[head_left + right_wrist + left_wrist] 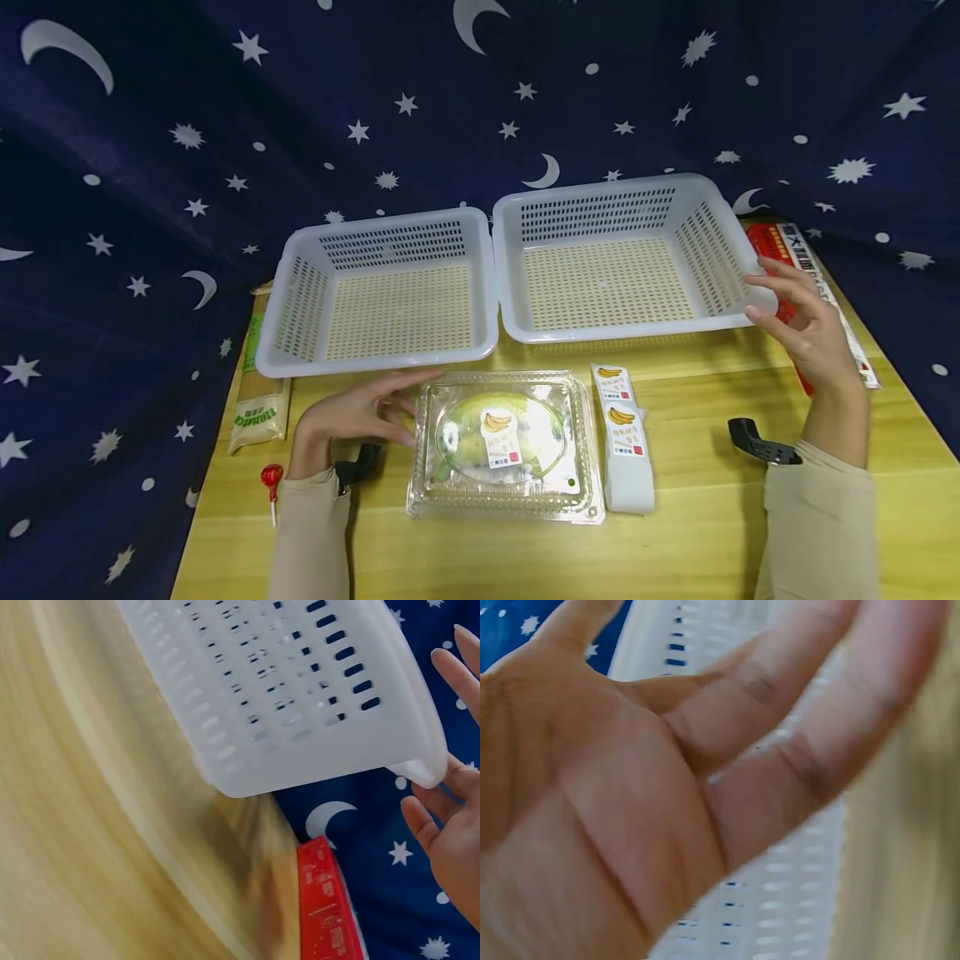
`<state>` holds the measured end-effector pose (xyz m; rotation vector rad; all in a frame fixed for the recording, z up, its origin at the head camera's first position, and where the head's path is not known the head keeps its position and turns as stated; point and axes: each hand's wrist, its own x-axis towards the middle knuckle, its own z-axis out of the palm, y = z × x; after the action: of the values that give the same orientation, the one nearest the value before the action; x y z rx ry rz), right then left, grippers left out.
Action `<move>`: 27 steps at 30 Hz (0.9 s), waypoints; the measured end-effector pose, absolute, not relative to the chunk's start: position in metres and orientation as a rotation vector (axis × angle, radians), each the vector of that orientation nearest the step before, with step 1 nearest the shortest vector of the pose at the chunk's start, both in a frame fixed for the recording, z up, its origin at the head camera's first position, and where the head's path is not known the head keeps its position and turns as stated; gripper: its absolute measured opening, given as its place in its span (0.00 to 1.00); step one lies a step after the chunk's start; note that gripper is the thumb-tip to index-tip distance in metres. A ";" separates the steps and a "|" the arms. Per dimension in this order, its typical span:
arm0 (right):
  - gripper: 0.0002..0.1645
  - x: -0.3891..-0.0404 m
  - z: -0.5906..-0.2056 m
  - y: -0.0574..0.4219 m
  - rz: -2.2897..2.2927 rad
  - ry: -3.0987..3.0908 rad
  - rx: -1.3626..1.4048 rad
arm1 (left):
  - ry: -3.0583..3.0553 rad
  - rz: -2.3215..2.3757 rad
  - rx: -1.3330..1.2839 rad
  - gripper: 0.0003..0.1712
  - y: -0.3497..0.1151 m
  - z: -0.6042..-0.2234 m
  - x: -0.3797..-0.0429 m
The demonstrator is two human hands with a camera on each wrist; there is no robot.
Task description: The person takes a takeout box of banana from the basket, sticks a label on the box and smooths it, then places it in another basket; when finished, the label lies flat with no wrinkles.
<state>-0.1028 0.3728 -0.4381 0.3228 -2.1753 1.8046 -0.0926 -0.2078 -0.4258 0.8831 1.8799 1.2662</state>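
Observation:
Two white slotted plastic baskets stand side by side at the back in the head view: a left basket (375, 369) and a right basket (615, 335). My right hand (813, 333) is at the right basket's front right corner, fingertips touching the rim and fingers spread in the right wrist view. Below the left basket, my left hand (356, 412) has its fingers loosely extended, near the left edge of a clear plastic clamshell box (457, 500). A banana label (498, 437) is on its lid; greenish-yellow contents show through. Nothing is in the left hand.
Right of the box lies a strip of banana stickers (628, 467). A red lollipop (272, 477) and a brown-and-green packet (262, 408) lie at the left. A red-and-white package (817, 283) lies beyond the right hand. A dark starry cloth (450, 100) hangs behind.

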 end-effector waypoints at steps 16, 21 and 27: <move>0.33 -0.107 -0.454 0.380 1.685 -2.432 0.141 | 1.747 1.366 0.917 0.48 -0.196 -0.445 -0.102; 0.32 -0.106 -0.458 0.380 1.753 -2.449 0.168 | 1.764 1.339 0.961 0.45 -0.194 -0.444 -0.102; 0.32 -0.106 -0.461 0.381 2.049 -2.294 0.209 | 1.763 1.332 1.010 0.40 -0.194 -0.445 -0.102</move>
<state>-0.1058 0.3807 -0.4606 0.2092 -2.2943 2.0489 -0.1016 -0.1936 -0.4450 1.0100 1.7629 1.3322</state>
